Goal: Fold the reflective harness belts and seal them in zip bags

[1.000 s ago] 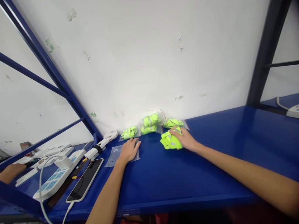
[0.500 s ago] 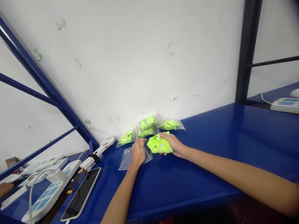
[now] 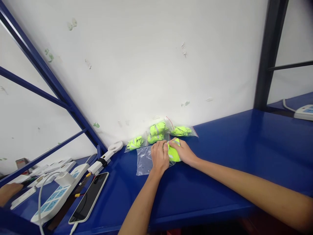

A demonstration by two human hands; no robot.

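Observation:
My right hand [image 3: 185,151] grips a bundled neon-yellow reflective vest [image 3: 174,154] from its right side, thumb on top. Against the left side of that bundle, my left hand [image 3: 160,156] is closed, its fingers around the edge of a clear plastic zip bag [image 3: 144,160]. The bag lies flat on the blue table and runs under both the left hand and the vest. Part of its opening is hidden. Just behind my hands, several bagged neon-yellow vests [image 3: 157,128] rest along the wall.
To the left are a phone [image 3: 89,197] with a cable, a white handheld fan [image 3: 114,147] and a power strip [image 3: 58,194]. Another person's hand [image 3: 9,193] shows at the far left. A white wall [image 3: 146,65] borders the blue table [image 3: 232,156] at the back.
My left hand has moved right, bringing the bag under the vest and meeting the bundle. The vest now looks more compact and is partly covered by my fingers. The view has shifted slightly.

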